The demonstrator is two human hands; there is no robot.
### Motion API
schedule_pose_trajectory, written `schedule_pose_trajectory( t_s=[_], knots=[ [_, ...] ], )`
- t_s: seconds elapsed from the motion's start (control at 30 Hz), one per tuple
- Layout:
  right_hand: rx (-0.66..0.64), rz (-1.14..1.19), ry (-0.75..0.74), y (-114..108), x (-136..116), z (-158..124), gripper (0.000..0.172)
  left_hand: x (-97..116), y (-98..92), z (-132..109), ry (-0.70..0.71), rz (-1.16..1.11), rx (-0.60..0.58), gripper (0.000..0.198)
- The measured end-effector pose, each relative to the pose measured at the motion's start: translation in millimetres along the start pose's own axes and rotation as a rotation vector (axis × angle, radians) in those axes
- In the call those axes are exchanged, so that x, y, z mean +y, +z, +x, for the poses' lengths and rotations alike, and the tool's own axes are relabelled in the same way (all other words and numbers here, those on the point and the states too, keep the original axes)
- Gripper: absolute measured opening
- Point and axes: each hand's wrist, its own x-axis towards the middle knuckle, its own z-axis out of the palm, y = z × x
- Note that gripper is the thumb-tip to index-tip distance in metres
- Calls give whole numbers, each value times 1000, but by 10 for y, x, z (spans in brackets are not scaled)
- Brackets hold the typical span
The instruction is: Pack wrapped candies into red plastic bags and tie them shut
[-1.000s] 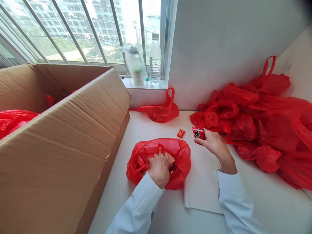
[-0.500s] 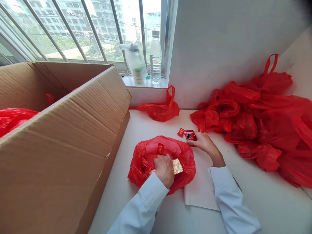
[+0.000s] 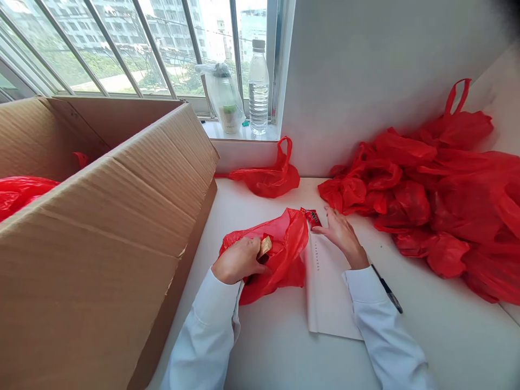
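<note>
My left hand point(image 3: 239, 260) reaches into the mouth of a red plastic bag point(image 3: 286, 265) on the white table. Its fingers and thumb are closed around a small gold-wrapped packet point(image 3: 265, 246); other contents beneath are hidden. To the right, my right hand point(image 3: 340, 235) lies low over the table with its fingers spread. Its thumb is at the edge of a small dark red packet point(image 3: 313, 218), beside the bag's far right rim. A white notebook point(image 3: 331, 298) lies partly under my right hand and wrist. Near that wrist is a black pen point(image 3: 390, 292).
A large cardboard box point(image 3: 101, 244) with red bags inside stands on the left. Another red bag point(image 3: 270, 181) lies by the back wall. Several red bags point(image 3: 439, 200) are heaped at right. A water bottle point(image 3: 259, 89) and a bagged cup point(image 3: 227, 105) stand on the windowsill.
My left hand has moved left and turned, and the bag's opening has collapsed leftward. My right hand's fingers have spread away from the dark red packet. More of the notebook and the pen show.
</note>
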Motion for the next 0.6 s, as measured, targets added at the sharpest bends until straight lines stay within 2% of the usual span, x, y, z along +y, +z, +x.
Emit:
schedule_pose_trajectory(
  t_s=[0.07, 0.13, 0.17, 0.27, 0.33, 0.37, 0.4, 0.47, 0.6],
  knots=[
    [134, 26, -81, -103, -152, -62, 52, 57, 22, 2, -5, 35, -35, 30],
    [152, 120, -269, -187, -366, -143, 35, 122, 56, 31, 12, 50, -63, 32],
    [82, 165, -380, -204, -477, -190, 28, 141, 70, 53, 25, 49, -73, 33],
    [-306, 122, -603, -136, -729, -341, 21, 109, 80, 115, 48, 19, -79, 38],
    [-487, -32, -608, -47, -788, -448, 16, 22, 55, 131, 57, -15, -68, 40],
    [-531, -112, -572, -11, -789, -503, 12, -28, 37, 130, 64, -32, -60, 40],
    [-548, -183, -525, 12, -778, -561, 10, -76, 17, 123, 71, -48, -49, 38],
    [-546, -277, -449, 19, -743, -683, 17, -149, -19, 100, 80, -75, -30, 34],
    [-510, -344, -434, -28, -714, -898, 34, -185, -68, 59, 84, -113, -42, 28]
  ],
)
